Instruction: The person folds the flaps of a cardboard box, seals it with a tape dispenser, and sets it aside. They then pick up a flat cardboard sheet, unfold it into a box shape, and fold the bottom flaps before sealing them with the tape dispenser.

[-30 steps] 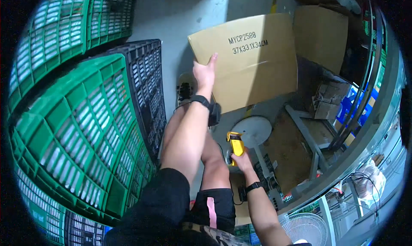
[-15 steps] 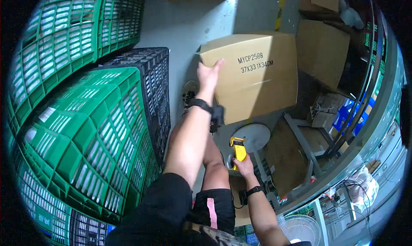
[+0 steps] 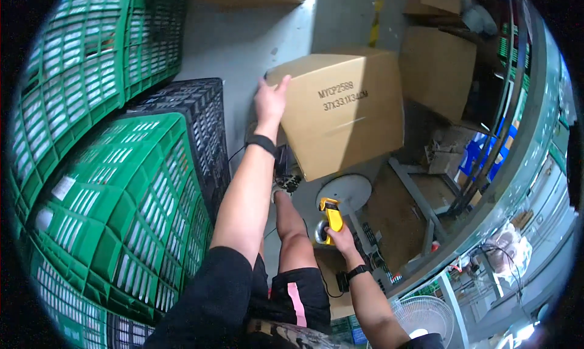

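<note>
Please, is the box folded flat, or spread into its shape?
The box is spread, at least partly: behind its printed face, a second panel angles away, showing depth.

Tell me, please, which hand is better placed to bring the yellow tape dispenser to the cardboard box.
Probably the right hand: it grips the yellow tape dispenser, while the left hand is occupied at the left edge of the cardboard box.

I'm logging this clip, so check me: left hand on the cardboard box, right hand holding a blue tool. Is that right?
One slip: the tool in the right hand is yellow, not blue, as the head view shows. The left hand is on the cardboard box.
</note>
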Demonstrator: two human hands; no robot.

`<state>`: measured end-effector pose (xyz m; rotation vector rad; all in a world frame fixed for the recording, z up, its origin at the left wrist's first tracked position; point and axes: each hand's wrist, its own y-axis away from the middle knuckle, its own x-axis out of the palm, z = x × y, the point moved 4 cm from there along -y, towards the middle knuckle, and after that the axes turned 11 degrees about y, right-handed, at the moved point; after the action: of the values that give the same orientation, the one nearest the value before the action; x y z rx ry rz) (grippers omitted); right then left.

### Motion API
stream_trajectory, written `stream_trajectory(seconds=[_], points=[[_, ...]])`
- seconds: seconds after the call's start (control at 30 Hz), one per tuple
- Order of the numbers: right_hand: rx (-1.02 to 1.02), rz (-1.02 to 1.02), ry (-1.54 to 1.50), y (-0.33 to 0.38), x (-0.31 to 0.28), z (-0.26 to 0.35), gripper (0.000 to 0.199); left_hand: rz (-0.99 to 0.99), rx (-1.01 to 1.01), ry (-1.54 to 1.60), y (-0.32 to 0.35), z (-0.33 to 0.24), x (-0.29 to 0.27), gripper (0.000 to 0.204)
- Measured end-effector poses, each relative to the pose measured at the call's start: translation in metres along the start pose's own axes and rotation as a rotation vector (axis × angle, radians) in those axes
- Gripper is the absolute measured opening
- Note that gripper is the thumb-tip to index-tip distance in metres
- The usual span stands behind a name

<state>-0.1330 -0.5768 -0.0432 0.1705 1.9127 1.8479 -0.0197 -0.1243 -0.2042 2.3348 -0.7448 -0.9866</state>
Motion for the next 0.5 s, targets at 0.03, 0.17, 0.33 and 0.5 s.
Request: stream_trajectory(seconds=[0.03, 0.17, 0.33, 0.5], points=[[0.017, 0.016, -0.035, 0.003, 0.002, 0.007, 0.05, -0.2, 0.065, 0.158, 0.01, 0.011, -0.004, 0.074], [0.024, -0.091, -0.03, 0.028, -0.025, 0.006, 0.056, -0.156, -0.031, 0.417, 0.064, 0.013, 0.027, 0.063], [-0.183, -0.09, 0.02, 0.108, -0.047, 0.091, 0.065, 0.452, 0.094, -0.043, 0.074, 0.075, 0.0, 0.05], [-0.621, -0.158, -0.291, 0.219, -0.113, 0.146, 0.073, 0.511, 0.031, -0.137, 0.138, 0.066, -0.064, 0.041]])
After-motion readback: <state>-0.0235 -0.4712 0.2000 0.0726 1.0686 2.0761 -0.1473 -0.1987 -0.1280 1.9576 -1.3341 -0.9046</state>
